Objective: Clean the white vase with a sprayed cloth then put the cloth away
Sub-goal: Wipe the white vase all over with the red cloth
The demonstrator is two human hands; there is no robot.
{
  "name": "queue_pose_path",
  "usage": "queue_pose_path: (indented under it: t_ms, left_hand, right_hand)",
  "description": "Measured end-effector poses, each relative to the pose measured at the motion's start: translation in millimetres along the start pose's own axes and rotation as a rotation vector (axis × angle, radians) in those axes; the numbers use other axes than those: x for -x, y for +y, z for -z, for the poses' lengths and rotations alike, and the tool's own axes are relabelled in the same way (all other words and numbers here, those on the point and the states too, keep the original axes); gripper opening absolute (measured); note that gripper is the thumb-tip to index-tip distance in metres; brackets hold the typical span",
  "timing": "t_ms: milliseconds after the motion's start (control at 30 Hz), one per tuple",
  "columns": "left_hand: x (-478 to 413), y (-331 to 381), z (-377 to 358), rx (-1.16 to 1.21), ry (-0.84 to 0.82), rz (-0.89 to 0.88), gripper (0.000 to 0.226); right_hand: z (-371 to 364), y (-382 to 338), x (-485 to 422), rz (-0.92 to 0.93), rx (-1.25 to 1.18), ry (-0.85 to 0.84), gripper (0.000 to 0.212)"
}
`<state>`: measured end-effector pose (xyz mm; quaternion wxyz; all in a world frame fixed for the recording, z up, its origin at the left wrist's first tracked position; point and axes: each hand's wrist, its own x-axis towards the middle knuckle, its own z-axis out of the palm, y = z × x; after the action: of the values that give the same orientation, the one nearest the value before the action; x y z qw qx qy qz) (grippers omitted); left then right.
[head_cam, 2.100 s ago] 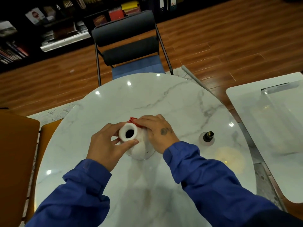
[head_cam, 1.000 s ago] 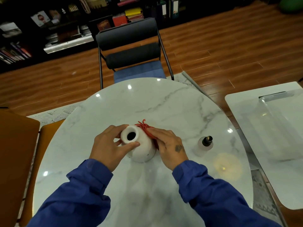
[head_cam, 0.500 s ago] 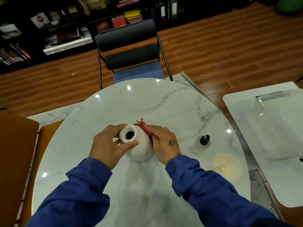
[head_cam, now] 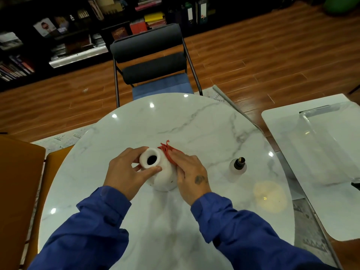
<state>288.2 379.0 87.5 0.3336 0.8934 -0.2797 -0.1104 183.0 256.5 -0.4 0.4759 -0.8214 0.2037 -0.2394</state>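
our left hand gripped the vase by its neck, upright on the tabletop. our right hand, fingers flat, pressed the red cloth against the vase's right side.

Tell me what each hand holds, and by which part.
Left hand holds the white vase by its neck, just under the rim. Right hand presses the red cloth flat against the vase's side.

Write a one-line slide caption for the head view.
Left hand steadies the white vase by its neck; right hand presses a red cloth to its side; spray bottle stands on the marble table.
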Motion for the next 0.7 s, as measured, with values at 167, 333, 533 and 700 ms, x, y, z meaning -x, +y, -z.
queue_pose_path:
  t_ms: [167,333,533,700]
  left_hand:
    - [-0.1,-0.4,-0.4,0.017,0.005,-0.002,0.050]
    - [0.4,-0.4,-1.5,0.009,0.016,0.004,0.052]
    - [1.0,-1.8,-1.5,0.031,0.018,0.002,0.052]
    - [1.1,-1.0,-1.8,0.044,0.028,0.009,0.052]
  right_hand:
    - [-6.6,14.7,42.7,0.024,-0.050,0.107,0.051]
    - [0.9,4.6,1.9,-0.194,-0.219,0.042,0.040]
    - [0.6,4.5,31.2,-0.054,-0.195,0.064,0.045]
    - [-7.9,22.7,11.2,-0.338,-0.340,0.016,0.047]
